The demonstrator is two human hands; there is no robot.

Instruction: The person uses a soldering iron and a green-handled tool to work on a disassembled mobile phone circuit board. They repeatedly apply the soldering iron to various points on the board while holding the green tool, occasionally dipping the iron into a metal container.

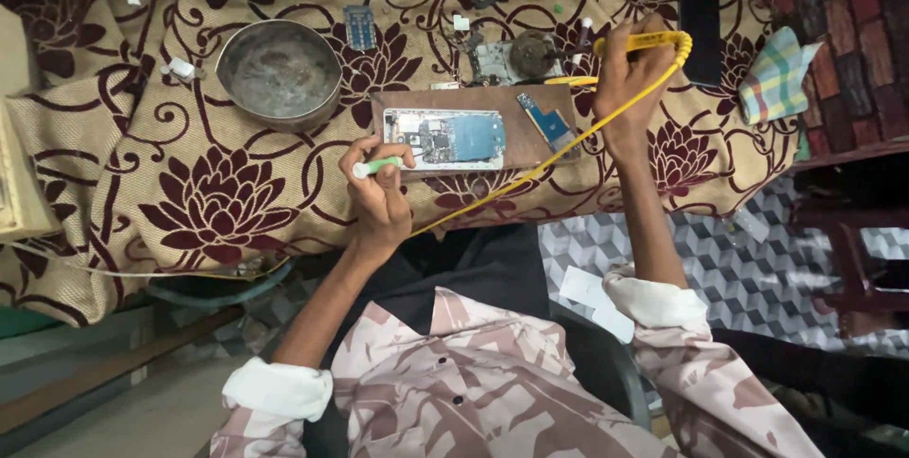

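We note the left hand [379, 195] clenched around a green-handled tool [377, 166], tip touching the opened phone [443, 138]. Right hand [632, 79] grasps a yellow soldering iron [646, 41].

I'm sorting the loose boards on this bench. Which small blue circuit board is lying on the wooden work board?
The slanted blue board at the wooden board's right end, beside the opened phone. The other blue board lies on the patterned cloth, right of the metal bowl.

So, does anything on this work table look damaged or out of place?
Yes. The phone on the wooden board lies open, back cover off, circuit board exposed. A loose blue part lies beside it. The left hand holds a green tool at its edge.
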